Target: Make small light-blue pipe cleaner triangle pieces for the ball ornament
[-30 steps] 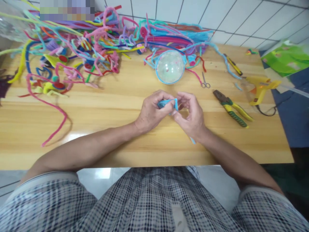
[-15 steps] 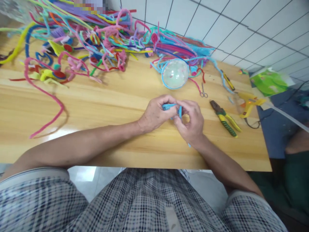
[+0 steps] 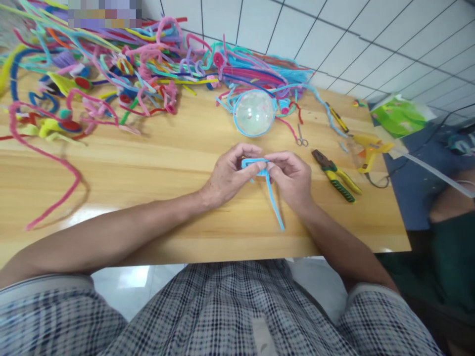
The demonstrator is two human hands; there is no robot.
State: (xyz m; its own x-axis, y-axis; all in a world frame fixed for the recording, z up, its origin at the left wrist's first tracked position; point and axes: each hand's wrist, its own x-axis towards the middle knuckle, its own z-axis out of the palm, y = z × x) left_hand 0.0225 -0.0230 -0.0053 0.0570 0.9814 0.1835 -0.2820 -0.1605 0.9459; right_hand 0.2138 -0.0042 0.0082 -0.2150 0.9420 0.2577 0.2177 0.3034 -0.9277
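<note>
A light-blue pipe cleaner (image 3: 273,200), bent into a small flat loop at its upper end, is between my two hands above the wooden table. My left hand (image 3: 232,170) pinches the loop, thumb on top. My right hand (image 3: 291,178) pinches its right corner with thumb and fingertips. One straight tail hangs down toward the table's near edge. Fingers hide part of the loop. Beyond my hands sits a clear ball (image 3: 254,112) with a blue pipe cleaner around its rim. A pair of pliers (image 3: 334,175) with green and yellow handles lies right of my right hand.
Small scissors (image 3: 302,141), a yellow utility knife (image 3: 337,117) and a yellow glue gun (image 3: 371,150) lie to the right. Many coloured pipe cleaners (image 3: 148,74) heap along the back left. One long pink pipe cleaner (image 3: 70,170) stretches forward. Another person's leg (image 3: 454,198) shows at far right.
The view has shifted, so the table things appear further left. My fingers have moved on the blue pipe cleaner; its loop shows more and its long tail now hangs in plain sight.
</note>
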